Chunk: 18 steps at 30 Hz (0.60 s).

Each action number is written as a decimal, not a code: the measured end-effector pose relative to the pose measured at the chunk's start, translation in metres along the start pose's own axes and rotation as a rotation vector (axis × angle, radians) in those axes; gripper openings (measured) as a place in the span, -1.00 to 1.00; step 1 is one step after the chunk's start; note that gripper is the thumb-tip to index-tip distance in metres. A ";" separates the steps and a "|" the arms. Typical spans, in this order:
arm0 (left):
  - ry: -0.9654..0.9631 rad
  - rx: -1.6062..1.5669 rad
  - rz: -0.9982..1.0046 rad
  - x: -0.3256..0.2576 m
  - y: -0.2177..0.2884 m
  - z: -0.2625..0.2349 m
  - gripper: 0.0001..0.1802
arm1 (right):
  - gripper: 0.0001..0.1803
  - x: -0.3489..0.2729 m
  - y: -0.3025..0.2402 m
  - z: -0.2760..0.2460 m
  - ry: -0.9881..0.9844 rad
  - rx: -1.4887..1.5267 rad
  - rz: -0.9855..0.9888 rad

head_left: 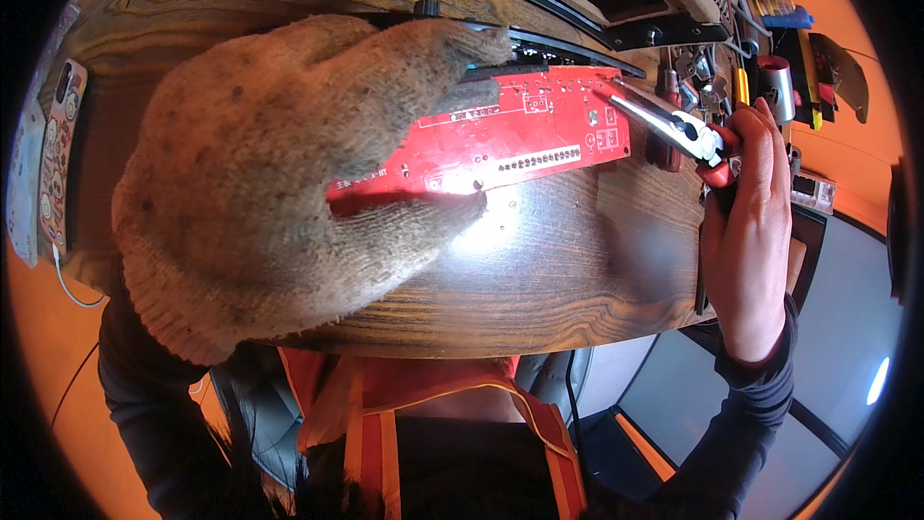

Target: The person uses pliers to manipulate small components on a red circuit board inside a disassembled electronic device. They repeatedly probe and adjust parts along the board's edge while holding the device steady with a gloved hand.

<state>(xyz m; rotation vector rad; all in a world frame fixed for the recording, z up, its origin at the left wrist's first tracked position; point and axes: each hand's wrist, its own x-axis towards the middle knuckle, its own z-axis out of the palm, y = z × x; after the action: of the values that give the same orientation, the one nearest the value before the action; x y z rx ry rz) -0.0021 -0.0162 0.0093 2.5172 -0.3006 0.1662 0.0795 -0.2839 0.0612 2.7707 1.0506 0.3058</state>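
A soiled, greyish-brown knit glove covers my left hand [260, 164], whose fingers are closed around the left part of a red circuit board [549, 149]. The board is held over the wooden table [539, 279], with solder points and printed outlines on the face I see. My bare right hand [756, 221] grips long-nose pliers [679, 127] by their red handles. The pliers' tips reach the board's upper right corner; whether they pinch anything there I cannot make out. The glove hides the board's left end.
A dark framed device [674, 32] stands along the back. Metal parts and tools crowd the right rear, among them a red-handled tool [664, 156] and a silver cylinder [776, 77]. At the far left lies a patterned phone case [63, 135] with a white cable [72, 291].
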 end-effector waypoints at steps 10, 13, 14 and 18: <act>0.000 0.005 0.001 0.000 0.000 0.000 -0.36 | -0.41 0.005 -0.002 -0.002 -0.033 -0.038 0.008; 0.006 0.004 -0.005 0.001 0.001 0.001 -0.36 | -0.32 0.004 -0.003 -0.005 -0.109 -0.060 0.071; 0.007 0.003 -0.006 0.001 0.001 0.001 -0.36 | -0.32 0.003 -0.004 -0.005 -0.113 -0.058 0.082; 0.009 0.014 -0.011 0.001 0.002 0.000 -0.36 | -0.32 0.002 -0.003 -0.005 -0.052 -0.096 0.024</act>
<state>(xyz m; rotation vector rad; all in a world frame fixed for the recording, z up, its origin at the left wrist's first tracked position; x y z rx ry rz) -0.0013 -0.0182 0.0103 2.5313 -0.2833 0.1755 0.0781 -0.2800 0.0656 2.6925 0.9657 0.2785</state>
